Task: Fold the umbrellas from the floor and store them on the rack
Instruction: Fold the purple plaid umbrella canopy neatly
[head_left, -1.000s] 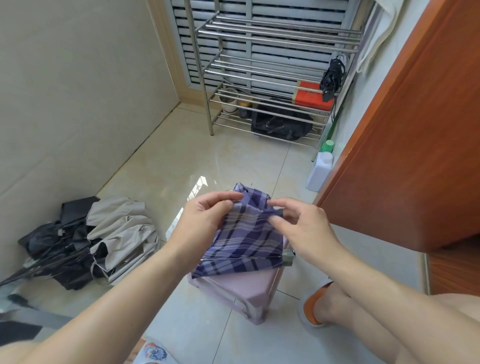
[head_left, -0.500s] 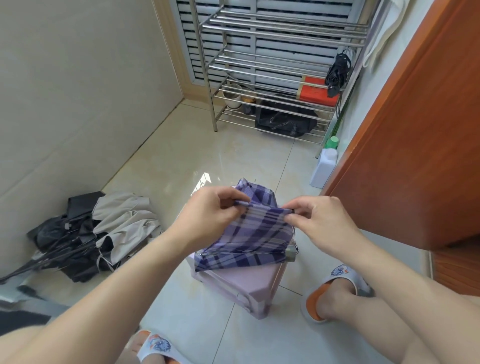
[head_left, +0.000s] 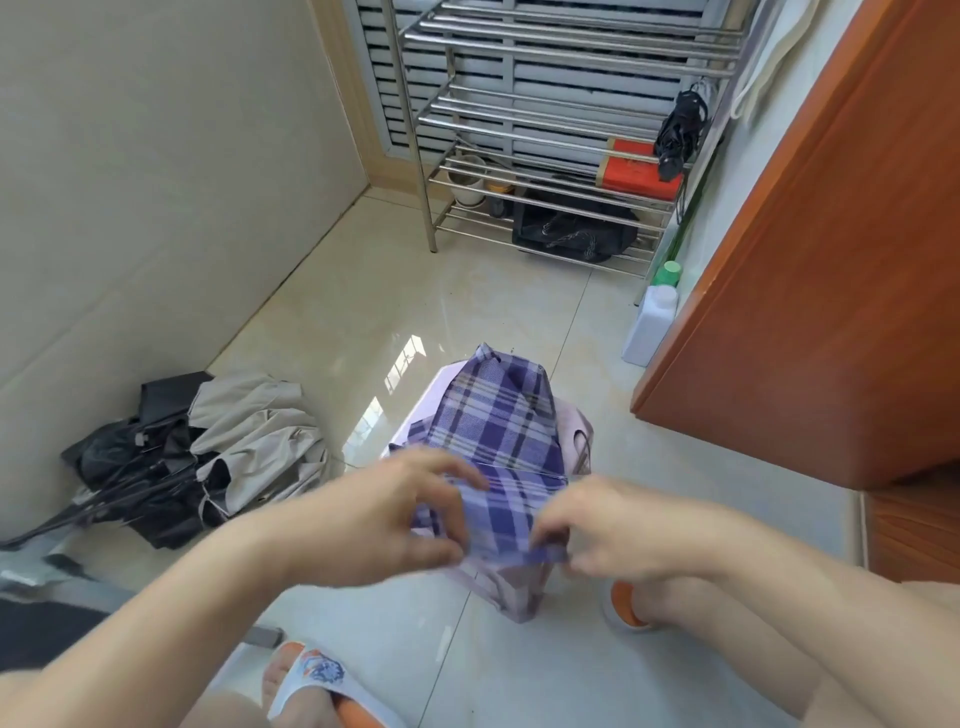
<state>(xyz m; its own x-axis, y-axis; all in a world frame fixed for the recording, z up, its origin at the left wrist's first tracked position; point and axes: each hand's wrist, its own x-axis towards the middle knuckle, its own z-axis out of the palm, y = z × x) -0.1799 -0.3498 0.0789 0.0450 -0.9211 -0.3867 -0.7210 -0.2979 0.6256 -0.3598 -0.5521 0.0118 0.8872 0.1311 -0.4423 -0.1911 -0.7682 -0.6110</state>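
Observation:
A purple plaid umbrella (head_left: 498, 431) lies collapsed on a pale pink stool (head_left: 571, 426) in front of me. My left hand (head_left: 384, 514) pinches its near fabric edge from the left. My right hand (head_left: 608, 525) pinches the same edge from the right; both hands are motion-blurred. On the floor at the left lie a beige umbrella (head_left: 254, 441) and a black umbrella (head_left: 130, 467), both unfolded and crumpled together. The steel rack (head_left: 545, 124) stands at the back, with a folded black umbrella (head_left: 678, 132) hanging at its right end.
On the rack sit a red box (head_left: 636, 171), a black bag (head_left: 571, 234) and small pots (head_left: 467, 182). A white bottle with a green cap (head_left: 652, 322) stands by the orange wooden door (head_left: 810, 260). My slippered feet (head_left: 311, 680) rest beside the stool.
Both hands have slid down the plaid fabric toward me, from the umbrella's middle to its near edge. More of the canopy's far end now shows. The camera has tilted down slightly.

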